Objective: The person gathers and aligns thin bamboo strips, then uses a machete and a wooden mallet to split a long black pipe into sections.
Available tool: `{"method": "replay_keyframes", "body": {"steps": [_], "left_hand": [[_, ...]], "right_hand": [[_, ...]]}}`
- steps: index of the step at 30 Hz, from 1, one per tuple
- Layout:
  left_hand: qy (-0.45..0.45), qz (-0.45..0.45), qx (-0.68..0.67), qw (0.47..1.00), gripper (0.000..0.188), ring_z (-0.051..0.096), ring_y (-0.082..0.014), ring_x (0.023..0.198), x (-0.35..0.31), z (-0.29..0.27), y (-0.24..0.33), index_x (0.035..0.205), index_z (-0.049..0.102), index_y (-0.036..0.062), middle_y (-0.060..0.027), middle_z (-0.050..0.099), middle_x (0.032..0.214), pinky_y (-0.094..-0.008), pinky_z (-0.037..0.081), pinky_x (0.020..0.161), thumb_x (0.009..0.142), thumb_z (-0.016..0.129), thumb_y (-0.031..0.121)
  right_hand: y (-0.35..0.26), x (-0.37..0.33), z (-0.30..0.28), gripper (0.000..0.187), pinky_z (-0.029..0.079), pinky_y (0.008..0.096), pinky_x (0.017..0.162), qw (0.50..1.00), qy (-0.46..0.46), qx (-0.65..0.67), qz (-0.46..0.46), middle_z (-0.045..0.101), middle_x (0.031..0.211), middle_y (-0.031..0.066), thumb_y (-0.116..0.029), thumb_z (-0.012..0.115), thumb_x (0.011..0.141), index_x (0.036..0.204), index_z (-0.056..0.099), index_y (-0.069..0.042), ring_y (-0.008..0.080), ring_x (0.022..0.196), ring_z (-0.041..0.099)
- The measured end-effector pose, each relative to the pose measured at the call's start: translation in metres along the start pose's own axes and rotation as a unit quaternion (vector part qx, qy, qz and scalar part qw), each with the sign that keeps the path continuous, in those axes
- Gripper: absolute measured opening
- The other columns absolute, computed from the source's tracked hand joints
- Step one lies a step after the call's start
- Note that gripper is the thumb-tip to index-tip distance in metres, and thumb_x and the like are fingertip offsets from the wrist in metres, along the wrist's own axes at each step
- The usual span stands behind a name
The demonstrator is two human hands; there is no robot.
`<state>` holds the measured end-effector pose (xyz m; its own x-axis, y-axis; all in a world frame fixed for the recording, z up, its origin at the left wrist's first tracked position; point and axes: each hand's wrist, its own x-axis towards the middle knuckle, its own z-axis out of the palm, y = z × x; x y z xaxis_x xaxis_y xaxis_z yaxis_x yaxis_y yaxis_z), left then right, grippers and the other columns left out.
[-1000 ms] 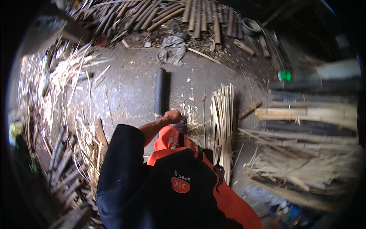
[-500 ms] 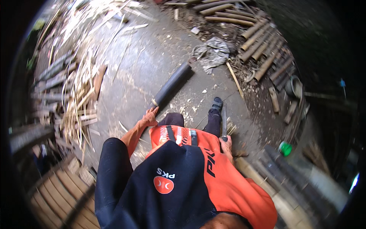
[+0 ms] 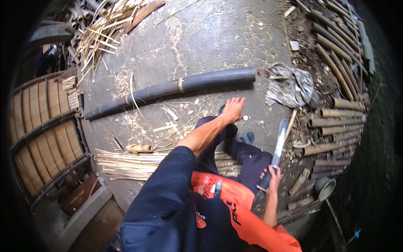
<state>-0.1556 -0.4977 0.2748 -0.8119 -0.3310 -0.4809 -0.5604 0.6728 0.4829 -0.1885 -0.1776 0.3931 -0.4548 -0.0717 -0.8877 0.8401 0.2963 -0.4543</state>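
My right hand (image 3: pixel 273 178) grips a machete (image 3: pixel 280 140) by its dark handle, with the long blade pointing forward, away from me. My left hand (image 3: pixel 234 110) reaches out with its fingers stretched, holding nothing, just on the near side of a long dark bamboo pole (image 3: pixel 155 91). The pole lies across the floor, its thick cut end to the right and its thin end to the left. Pale rings mark its joints. A crumpled grey cloth (image 3: pixel 289 86) lies beyond the thick end.
Split bamboo strips (image 3: pixel 130 164) lie in a bundle by my legs, beside a short bamboo piece (image 3: pixel 139 148). More strips (image 3: pixel 105 35) heap at the far left. Cut bamboo lengths (image 3: pixel 336 122) line the right side, near a bucket (image 3: pixel 324 188). A slatted bamboo bench (image 3: pixel 46 113) stands left.
My left hand has come off the bamboo pole and now stretches out near its thick end. The view has turned, so the pole lies more sideways. My right hand keeps the machete, its blade now plainer.
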Motion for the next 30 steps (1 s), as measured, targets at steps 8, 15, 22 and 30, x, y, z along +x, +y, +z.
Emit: {"method": "replay_keyframes", "body": {"steps": [8, 15, 22, 30], "left_hand": [[0.121, -0.068, 0.172, 0.975, 0.118, 0.02, -0.0388, 0.128, 0.178, 0.081, -0.117, 0.137, 0.013, 0.0085, -0.0233, 0.024, 0.136, -0.0561, 0.019, 0.101, 0.046, 0.082, 0.038], [0.153, 0.016, 0.14, 0.978, 0.1, 0.042, -0.0366, 0.104, 0.215, 0.082, -0.166, 0.124, 0.031, 0.0026, -0.0216, 0.044, 0.108, -0.0486, 0.034, 0.087, 0.042, 0.082, 0.024], [0.112, 0.055, 0.129, 0.984, 0.096, 0.046, -0.0379, 0.098, 0.166, -0.006, -0.131, 0.117, 0.037, 0.0012, -0.022, 0.047, 0.1, -0.0455, 0.041, 0.081, 0.038, 0.081, 0.033], [0.072, 0.123, 0.086, 0.986, 0.091, 0.051, -0.0328, 0.098, 0.071, -0.153, -0.072, 0.118, 0.043, 0.0028, -0.0177, 0.053, 0.102, -0.0392, 0.043, 0.082, 0.043, 0.078, 0.039]], "right_hand": [[-0.015, 0.114, -0.017, 0.026, 0.048, 0.0284, 0.042, 0.988, 0.021, -0.043, -0.149, 0.052, 0.07, 0.0104, -0.016, 0.055, 0.081, 0.098, 0.039, -0.007, 0.0171, 0.048, 0.054], [-0.016, 0.188, 0.019, 0.026, 0.047, 0.0286, 0.042, 0.962, 0.011, -0.013, -0.272, 0.052, 0.07, 0.0091, -0.013, 0.055, 0.081, 0.099, 0.039, -0.005, 0.0161, 0.047, 0.053], [-0.032, 0.24, 0.043, 0.027, 0.047, 0.028, 0.04, 0.934, -0.013, 0.01, -0.358, 0.053, 0.066, 0.0072, -0.011, 0.06, 0.079, 0.097, 0.04, -0.005, 0.015, 0.046, 0.053], [-0.063, 0.225, 0.094, 0.048, 0.045, 0.0245, 0.043, 0.907, -0.089, 0.007, -0.412, 0.052, 0.073, 0.0052, -0.007, 0.06, 0.079, 0.121, 0.037, -0.005, 0.0128, 0.049, 0.052]]}}
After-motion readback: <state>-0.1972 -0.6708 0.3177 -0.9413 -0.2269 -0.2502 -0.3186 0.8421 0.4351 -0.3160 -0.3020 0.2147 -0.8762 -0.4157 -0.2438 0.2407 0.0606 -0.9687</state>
